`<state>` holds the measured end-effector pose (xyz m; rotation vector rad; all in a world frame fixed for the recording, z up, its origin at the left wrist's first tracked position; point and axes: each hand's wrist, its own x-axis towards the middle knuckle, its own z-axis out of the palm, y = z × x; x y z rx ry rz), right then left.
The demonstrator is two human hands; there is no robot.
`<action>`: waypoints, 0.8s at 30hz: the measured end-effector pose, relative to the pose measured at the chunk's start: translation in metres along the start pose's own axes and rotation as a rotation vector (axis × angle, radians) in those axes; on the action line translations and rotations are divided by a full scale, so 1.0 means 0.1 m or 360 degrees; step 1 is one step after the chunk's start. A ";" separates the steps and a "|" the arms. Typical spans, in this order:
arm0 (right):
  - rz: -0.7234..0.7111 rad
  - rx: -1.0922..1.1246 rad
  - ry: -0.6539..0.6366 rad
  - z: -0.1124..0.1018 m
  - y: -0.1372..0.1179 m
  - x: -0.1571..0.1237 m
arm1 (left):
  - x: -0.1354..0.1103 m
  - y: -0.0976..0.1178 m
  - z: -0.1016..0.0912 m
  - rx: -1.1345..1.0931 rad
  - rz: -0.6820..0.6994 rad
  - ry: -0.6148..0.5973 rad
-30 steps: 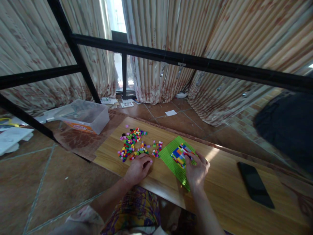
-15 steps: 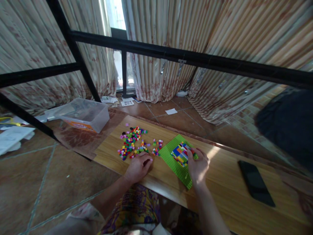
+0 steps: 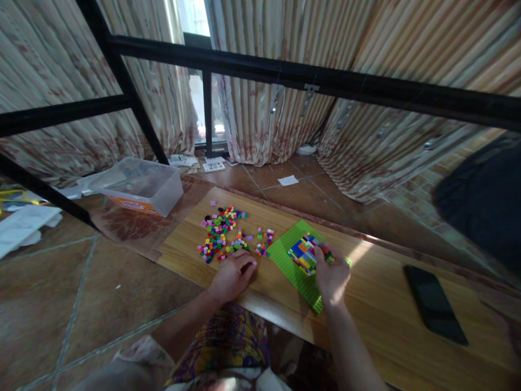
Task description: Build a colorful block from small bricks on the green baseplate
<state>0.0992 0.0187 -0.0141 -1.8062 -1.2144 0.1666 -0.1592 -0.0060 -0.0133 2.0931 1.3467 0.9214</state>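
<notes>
A green baseplate point(image 3: 285, 257) lies on the wooden board, with a patch of multicoloured toy bricks point(image 3: 303, 251) built up near its middle. My right hand point(image 3: 334, 274) is over the plate's right side, fingers bent and pressed together at the edge of the patch; whatever is between the fingertips is hidden. My left hand point(image 3: 232, 276) rests on the board with fingers curled in, just in front of a loose pile of small bricks point(image 3: 220, 228). A pink spot shows at its fingertips, too small to name. A smaller cluster of bricks point(image 3: 264, 241) lies between pile and plate.
A black phone point(image 3: 435, 304) lies on the board to the right. Beyond the left end stands a clear plastic box point(image 3: 150, 187). A black metal rail point(image 3: 252, 68) crosses ahead, before striped curtains point(image 3: 260, 125). Papers point(image 3: 288, 180) lie on the tiled floor.
The view has shifted slightly. My right hand has stayed at the brick patch, and the plate's right corner now shows beside it. My left hand has barely moved.
</notes>
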 end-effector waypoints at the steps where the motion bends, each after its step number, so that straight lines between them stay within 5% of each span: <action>1: 0.0017 0.0013 -0.0001 0.01 0.01 0.00 | 0.00 0.00 0.00 -0.0003 0.0002 0.0001; 12: 0.0010 0.0079 0.0012 0.04 0.00 -0.02 | 0.00 0.00 -0.01 0.0014 0.0003 -0.0035; 18: -0.0149 0.0255 0.0246 -0.16 -0.09 -0.20 | -0.04 0.01 -0.03 -0.0045 0.0073 0.0051; 24: -0.0356 0.0340 -0.0046 -0.26 -0.22 -0.68 | -0.08 0.00 -0.02 -0.0016 0.0126 0.0221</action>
